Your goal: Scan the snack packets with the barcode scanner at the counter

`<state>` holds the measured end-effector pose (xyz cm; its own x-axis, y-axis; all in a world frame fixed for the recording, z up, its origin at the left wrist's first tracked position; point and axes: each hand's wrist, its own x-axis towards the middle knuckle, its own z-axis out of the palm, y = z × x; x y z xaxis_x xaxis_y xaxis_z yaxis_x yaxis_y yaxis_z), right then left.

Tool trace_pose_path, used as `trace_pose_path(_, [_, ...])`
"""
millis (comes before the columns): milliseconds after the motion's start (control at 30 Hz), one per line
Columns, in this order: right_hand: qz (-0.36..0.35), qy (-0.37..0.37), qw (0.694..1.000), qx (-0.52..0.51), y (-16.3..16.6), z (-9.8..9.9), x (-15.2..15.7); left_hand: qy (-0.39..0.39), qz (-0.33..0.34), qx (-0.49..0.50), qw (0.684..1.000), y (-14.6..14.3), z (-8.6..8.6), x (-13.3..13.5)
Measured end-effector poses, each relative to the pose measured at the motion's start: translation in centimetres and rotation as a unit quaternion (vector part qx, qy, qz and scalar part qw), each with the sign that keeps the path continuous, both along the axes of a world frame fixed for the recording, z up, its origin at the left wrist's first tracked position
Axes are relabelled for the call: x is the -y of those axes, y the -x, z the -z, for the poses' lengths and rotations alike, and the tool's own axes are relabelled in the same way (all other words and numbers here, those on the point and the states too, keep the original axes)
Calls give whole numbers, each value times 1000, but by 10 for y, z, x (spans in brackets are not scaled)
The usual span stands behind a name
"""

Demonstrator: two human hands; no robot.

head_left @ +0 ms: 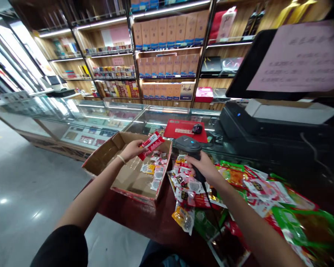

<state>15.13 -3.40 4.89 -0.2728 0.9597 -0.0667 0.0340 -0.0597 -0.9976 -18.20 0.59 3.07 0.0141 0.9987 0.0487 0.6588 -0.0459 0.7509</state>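
Note:
Over the open cardboard box (128, 183), my left hand (132, 150) is closed on a red snack packet (153, 142), whose barcode side faces up. My right hand (204, 167) grips a black barcode scanner (189, 145) by its handle, and its head points left toward the packet. A small blue light shows on top of the scanner, and its cable hangs down. Inside the box, several small snack packets (158, 171) lie along the right side. Beneath the scanner, a heap of small packets (185, 183) covers part of the dark red counter (144, 213).
Green-edged snack bags (303, 226) are piled on the right. A red mat (180, 128) with a black mouse (197, 128) lies behind the scanner. A dark monitor (245, 63) with a pink notice stands at right. Glass display counters (105, 122) and stocked shelves (167, 65) line the back.

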Motion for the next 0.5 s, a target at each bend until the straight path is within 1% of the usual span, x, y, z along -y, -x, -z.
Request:
trace_pose_path(67, [8, -6, 1000, 9, -12, -5, 5, -2, 14, -8, 1000, -18, -11, 3])
trace_pose_path(167, [-3, -21, 1000, 20, -29, -12, 14, -14, 40, -27, 999, -43, -23, 4])
trace_pose_path(267, [-9, -43, 996, 72, -44, -14, 20, -40, 74, -73, 994, -64, -31, 1])
trace_pose_path(367, [9, -45, 994, 97, -60, -12, 25, -50, 105, -117, 986, -82, -36, -4])
trace_pose_path(500, [66, -39, 995, 67, -91, -10, 37, -38, 160, -75, 984, -108, -35, -8])
